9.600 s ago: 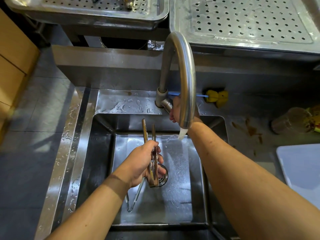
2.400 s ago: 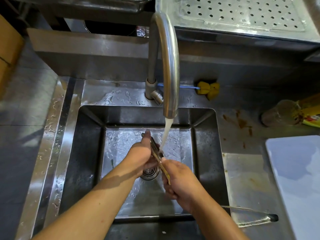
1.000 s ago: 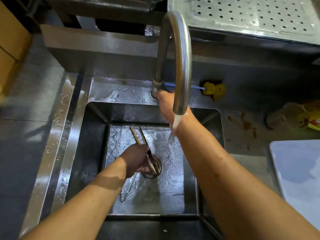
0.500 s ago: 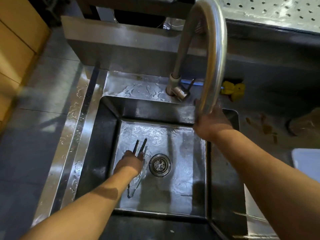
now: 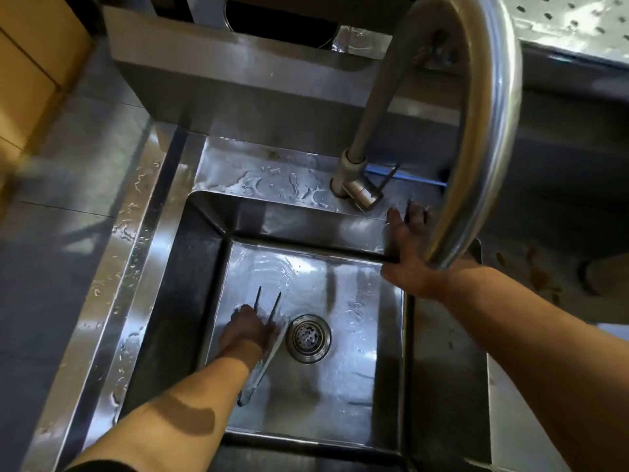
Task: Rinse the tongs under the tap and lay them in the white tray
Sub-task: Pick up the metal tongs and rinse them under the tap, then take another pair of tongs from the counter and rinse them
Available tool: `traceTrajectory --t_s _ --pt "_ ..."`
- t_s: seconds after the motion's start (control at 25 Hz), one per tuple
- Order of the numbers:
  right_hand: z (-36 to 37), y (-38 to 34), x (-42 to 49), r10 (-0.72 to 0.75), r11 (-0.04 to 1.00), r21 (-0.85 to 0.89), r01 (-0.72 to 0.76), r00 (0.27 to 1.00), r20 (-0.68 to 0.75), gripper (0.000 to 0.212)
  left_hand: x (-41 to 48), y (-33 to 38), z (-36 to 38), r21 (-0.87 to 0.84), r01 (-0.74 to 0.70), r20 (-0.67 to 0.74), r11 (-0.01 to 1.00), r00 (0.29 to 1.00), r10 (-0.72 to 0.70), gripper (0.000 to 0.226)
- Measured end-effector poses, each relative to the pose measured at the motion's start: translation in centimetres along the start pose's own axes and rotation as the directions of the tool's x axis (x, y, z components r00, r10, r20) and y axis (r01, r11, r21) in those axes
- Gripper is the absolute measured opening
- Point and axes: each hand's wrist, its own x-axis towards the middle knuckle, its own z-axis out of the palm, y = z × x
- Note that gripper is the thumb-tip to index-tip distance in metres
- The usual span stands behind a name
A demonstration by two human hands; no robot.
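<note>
I see the left hand [image 5: 245, 330] palm-down on the sink [image 5: 218, 267] floor, fingers closed around the tongs [image 5: 269, 310] pointing toward twelve o'clock, while the right hand [image 5: 406, 253] hangs spread, empty, under the tap [image 5: 476, 131].

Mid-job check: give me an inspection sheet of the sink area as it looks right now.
Surface: steel sink, wet basin, drain uncovered.
Job's things: tongs held low in the basin, tips pointing away from the person; a second pair of tongs lies on the basin floor; tap, no water seen running.
Clutter: brown stains on the counter.
Grippers: left hand grips the tongs; right hand open by the spout, empty.
Cables: nothing seen.
Surroundings: perforated steel shelf above.
</note>
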Motion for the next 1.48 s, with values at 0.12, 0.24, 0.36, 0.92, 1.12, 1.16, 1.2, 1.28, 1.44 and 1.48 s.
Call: traceTrajectory --t_s 0.12,0.24,0.36,0.92,1.12,1.16,1.2,1.28,1.44,1.48 --pt "0.5 0.1 0.5 -0.012 1.000 -0.021 0.012 1.000 -0.012 0.113 0.1 -0.3 0.3 -0.019 -0.002 -0.007 1.000 1.000 0.002 0.058" --pt "1.2 0.2 0.8 -0.009 0.999 0.032 0.010 0.999 -0.054 0.104 0.6 -0.5 0.3 -0.001 -0.004 0.007 1.000 1.000 0.004 0.067" --pt "1.6 0.2 0.7 -0.006 0.997 0.071 0.012 0.997 -0.079 0.101 1.3 -0.5 0.3 0.066 -0.049 0.028 0.997 0.998 0.047 0.074" --pt "-3.1 -1.1 -2.6 -0.023 0.978 0.210 0.006 0.997 0.079 0.106 -9.5 10.0 -12.0 0.299 -0.735 -0.497 0.608 0.424 0.757 0.064" --pt "-1.4 -0.7 -1.3 -0.027 0.996 0.089 0.021 0.997 0.072 0.105 -8.9 12.6 -13.9 0.420 -0.655 -0.202 0.628 0.607 0.768 0.101" --pt "-0.8 -0.6 -1.0 -0.021 0.997 0.076 0.016 0.997 0.068 0.107 -8.8 12.5 -13.7 0.432 -0.640 -0.194 0.635 0.622 0.759 0.102" --pt "-0.3 -0.4 -0.7 -0.008 0.997 0.083 0.003 0.998 0.059 0.109 -8.8 12.5 -13.6 0.433 -0.643 -0.185 0.632 0.622 0.760 0.104" --pt "-0.1 -0.4 -0.5 0.007 0.991 0.133 -0.011 0.999 0.032 0.106 -9.2 12.5 -14.1 0.409 -0.654 -0.169 0.636 0.631 0.757 0.104" --pt "0.8 -1.3 -3.6 0.110 0.922 0.386 -0.035 0.979 -0.174 0.087 -10.3 12.8 -15.3 0.396 -0.638 -0.113 0.660 0.680 0.724 0.106" --pt "2.1 -1.8 -5.7 0.149 0.889 0.455 -0.048 0.971 -0.188 0.083 -10.6 12.9 -15.6 0.399 -0.631 -0.092 0.665 0.694 0.714 0.106"
